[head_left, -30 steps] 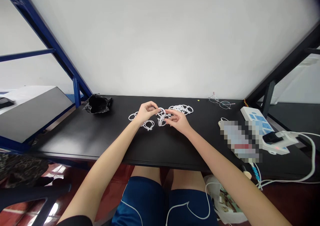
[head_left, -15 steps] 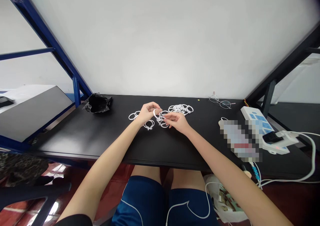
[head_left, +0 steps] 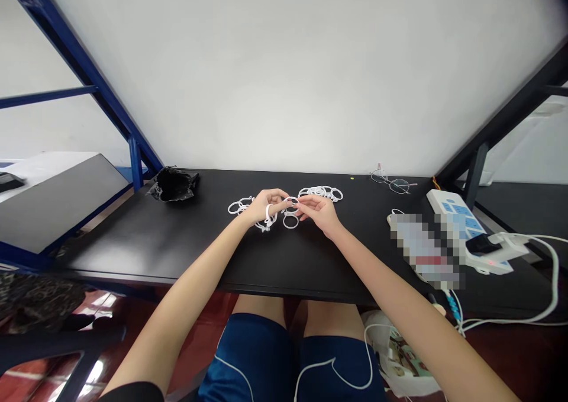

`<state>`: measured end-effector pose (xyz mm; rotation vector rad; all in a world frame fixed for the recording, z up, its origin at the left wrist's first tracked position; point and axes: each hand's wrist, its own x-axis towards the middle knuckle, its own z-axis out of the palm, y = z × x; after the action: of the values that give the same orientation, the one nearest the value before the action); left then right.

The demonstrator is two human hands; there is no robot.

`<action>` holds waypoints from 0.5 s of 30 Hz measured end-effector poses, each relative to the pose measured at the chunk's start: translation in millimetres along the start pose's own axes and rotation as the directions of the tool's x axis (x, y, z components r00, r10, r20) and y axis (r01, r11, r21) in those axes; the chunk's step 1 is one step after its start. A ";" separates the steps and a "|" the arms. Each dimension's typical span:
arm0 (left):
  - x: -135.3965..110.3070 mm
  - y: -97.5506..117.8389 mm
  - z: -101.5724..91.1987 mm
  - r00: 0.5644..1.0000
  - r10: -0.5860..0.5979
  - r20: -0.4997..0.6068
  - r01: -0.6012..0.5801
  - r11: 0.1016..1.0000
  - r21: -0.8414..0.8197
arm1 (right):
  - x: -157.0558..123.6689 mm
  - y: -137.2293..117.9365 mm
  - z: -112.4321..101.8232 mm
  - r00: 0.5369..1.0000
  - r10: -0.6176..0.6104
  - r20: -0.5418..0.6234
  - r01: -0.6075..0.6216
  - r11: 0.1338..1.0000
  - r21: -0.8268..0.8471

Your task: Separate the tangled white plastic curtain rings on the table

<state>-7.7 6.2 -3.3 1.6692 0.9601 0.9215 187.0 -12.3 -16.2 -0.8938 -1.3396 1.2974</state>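
Both hands meet over the middle of a black table [head_left: 186, 242]. My left hand [head_left: 261, 205] and my right hand [head_left: 319, 211] pinch the same small white plastic ring [head_left: 290, 201] between their fingertips. Another white ring hangs round a finger of the left hand. A loose white ring [head_left: 290, 222] lies on the table just below them. More white rings form a heap [head_left: 322, 193] behind the right hand, and a few linked rings [head_left: 238, 205] lie left of the left hand.
A crumpled black bag [head_left: 174, 184] sits at the table's back left. Glasses [head_left: 393, 182] lie at the back right. A white power strip [head_left: 461, 224] with plugs and cables occupies the right end. Blue metal frame bars [head_left: 133, 159] stand at left.
The left hand has slid a ring onto its finger and lowered slightly. One ring now lies on the table below the hands, and both hands pinch another ring between them.
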 end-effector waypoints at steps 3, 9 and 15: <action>-0.9 3.6 -3.4 0.999 -0.037 -0.007 0.037 0.999 0.023 | 0.2 -1.2 0.6 1.000 0.007 -0.028 -0.006 1.000 0.003; 0.3 6.3 -38.8 0.964 0.012 -0.265 0.011 0.996 0.085 | -1.2 -5.5 0.9 0.998 0.018 -0.066 -0.020 0.999 -0.030; -2.8 -7.3 -64.3 0.963 -0.004 -0.271 0.099 0.936 0.338 | -0.6 -2.3 -0.5 0.999 0.003 -0.048 -0.005 0.999 -0.044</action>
<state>-67.9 28.6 5.4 1.8302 1.4127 1.0001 187.9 -13.1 -14.0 -0.9527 -1.3339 1.2459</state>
